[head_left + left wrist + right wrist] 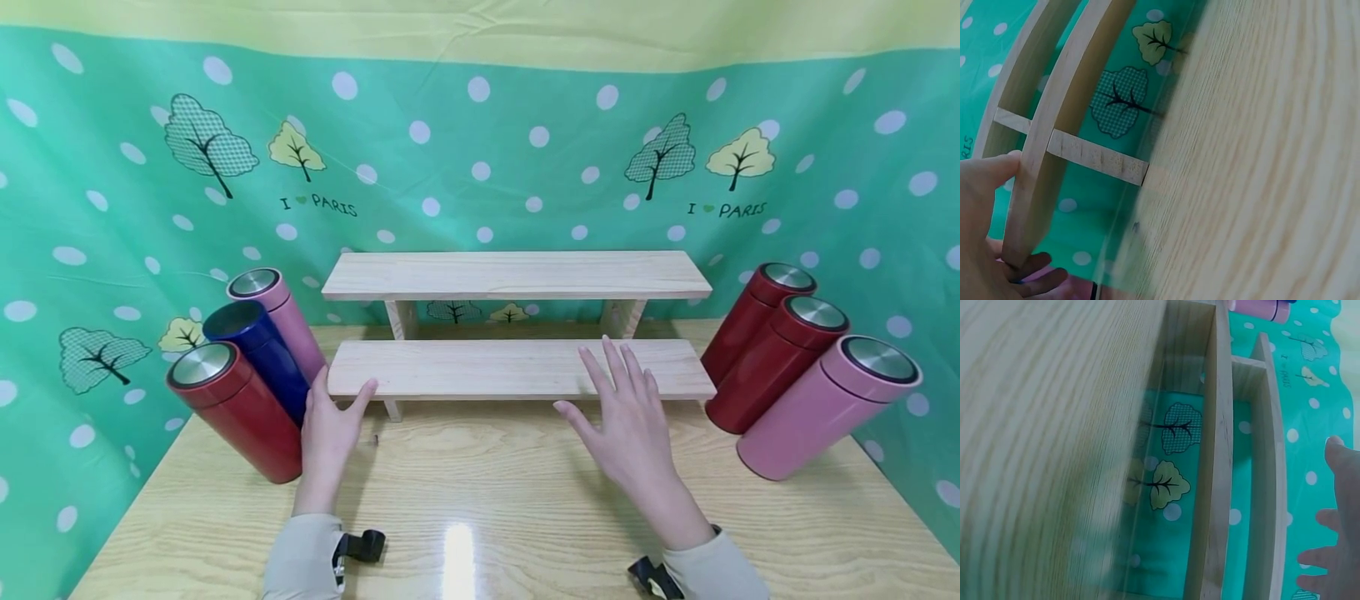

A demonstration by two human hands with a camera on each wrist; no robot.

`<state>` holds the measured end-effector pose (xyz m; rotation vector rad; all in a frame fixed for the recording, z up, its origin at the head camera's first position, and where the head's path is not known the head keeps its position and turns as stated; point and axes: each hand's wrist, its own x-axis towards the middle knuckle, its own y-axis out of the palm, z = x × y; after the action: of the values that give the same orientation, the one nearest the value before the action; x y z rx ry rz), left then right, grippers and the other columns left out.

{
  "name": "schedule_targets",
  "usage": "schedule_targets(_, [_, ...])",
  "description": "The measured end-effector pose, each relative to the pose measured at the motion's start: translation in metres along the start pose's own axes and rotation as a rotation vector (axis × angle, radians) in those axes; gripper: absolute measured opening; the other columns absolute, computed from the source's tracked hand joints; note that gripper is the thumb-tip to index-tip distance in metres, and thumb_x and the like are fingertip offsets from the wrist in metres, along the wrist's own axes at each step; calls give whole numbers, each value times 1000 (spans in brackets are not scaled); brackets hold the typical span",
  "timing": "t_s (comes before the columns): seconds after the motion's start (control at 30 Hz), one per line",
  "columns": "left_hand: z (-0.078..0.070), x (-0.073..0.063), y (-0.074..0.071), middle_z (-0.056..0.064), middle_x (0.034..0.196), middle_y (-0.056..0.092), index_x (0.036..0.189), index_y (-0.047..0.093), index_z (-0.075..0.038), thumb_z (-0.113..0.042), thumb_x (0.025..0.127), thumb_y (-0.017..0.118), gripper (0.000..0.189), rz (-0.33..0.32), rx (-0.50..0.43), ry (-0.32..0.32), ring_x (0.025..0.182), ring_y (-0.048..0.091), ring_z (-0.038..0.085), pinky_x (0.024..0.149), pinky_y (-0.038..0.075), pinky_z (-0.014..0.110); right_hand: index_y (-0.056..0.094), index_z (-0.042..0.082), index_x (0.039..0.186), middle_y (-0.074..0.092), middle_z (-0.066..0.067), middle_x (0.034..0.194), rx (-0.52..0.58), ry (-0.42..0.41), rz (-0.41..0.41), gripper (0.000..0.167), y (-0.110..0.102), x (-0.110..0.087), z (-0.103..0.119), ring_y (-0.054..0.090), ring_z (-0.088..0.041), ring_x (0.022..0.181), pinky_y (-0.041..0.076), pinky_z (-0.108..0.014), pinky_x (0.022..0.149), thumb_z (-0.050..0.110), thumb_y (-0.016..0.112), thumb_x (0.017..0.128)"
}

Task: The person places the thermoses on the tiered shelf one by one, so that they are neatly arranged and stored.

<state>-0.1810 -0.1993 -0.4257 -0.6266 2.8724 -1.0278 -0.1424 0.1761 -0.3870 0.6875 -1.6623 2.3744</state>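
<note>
A pale two-tier wooden shelf (517, 367) stands on the table in the head view, its upper board set behind the lower one. My left hand (332, 425) holds the left end of the lower board. In the left wrist view, the thumb (1004, 165) lies on one side of that board and the fingers (1038, 275) wrap round its end. My right hand (626, 417) is spread with straight fingers, overlapping the right part of the lower board in the head view. Nothing is in its grasp; the right wrist view shows its fingers apart from the boards.
Left of the shelf stand a red thermos (236, 412), a blue thermos (262, 350) and a pink thermos (281, 312). Two red thermoses (780, 367) and a pink thermos (817, 417) stand right of it. A green dotted curtain (480, 167) hangs behind the wood-grain table (495, 483).
</note>
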Motion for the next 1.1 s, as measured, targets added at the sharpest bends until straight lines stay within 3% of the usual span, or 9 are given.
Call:
schedule_targets(0.37, [6, 4, -2, 15, 159, 28, 158, 23, -15, -61, 90, 62, 90, 41, -97, -7, 133, 41, 44, 109, 30, 56, 34, 20, 156, 29, -14, 159, 113, 10, 8, 76, -17, -11, -5, 21, -36, 146, 22, -63, 111, 51, 63, 93])
schedule_targets(0.6, [13, 9, -3, 14, 160, 26, 157, 29, -14, -49, 93, 65, 81, 85, -213, 33, 143, 28, 37, 113, 26, 52, 33, 28, 156, 32, -8, 159, 154, 9, 23, 74, -30, -27, -15, 29, -38, 142, 32, -70, 99, 43, 68, 93])
schedule_targets(0.73, [16, 10, -4, 14, 160, 26, 156, 29, -12, -45, 94, 67, 79, 87, -247, 31, 144, 26, 35, 114, 25, 52, 38, 26, 154, 38, -7, 155, 187, 3, -12, 73, -36, -36, -22, 35, -38, 139, 39, -70, 91, 36, 73, 91])
schedule_targets(0.9, [16, 11, -3, 14, 161, 24, 157, 28, -14, -47, 94, 66, 80, 105, -255, 24, 145, 23, 36, 114, 23, 53, 47, 24, 149, 47, -5, 150, 268, 16, -95, 70, -44, -48, -34, 41, -34, 136, 36, -64, 100, 24, 78, 86])
schedule_targets(1.0, [16, 11, -2, 13, 161, 23, 157, 27, -16, -49, 94, 65, 81, 115, -255, 16, 146, 20, 34, 115, 21, 53, 50, 24, 147, 50, -4, 147, 310, 26, -157, 72, -47, -56, -42, 41, -20, 137, 33, -46, 111, 15, 81, 83])
schedule_targets(1.1, [16, 11, -1, 12, 161, 22, 157, 27, -18, -50, 93, 65, 81, 121, -261, 11, 147, 19, 33, 115, 20, 53, 54, 17, 144, 54, -3, 144, 328, 3, -235, 73, -51, -62, -52, 40, -5, 135, 29, -22, 111, 6, 82, 78])
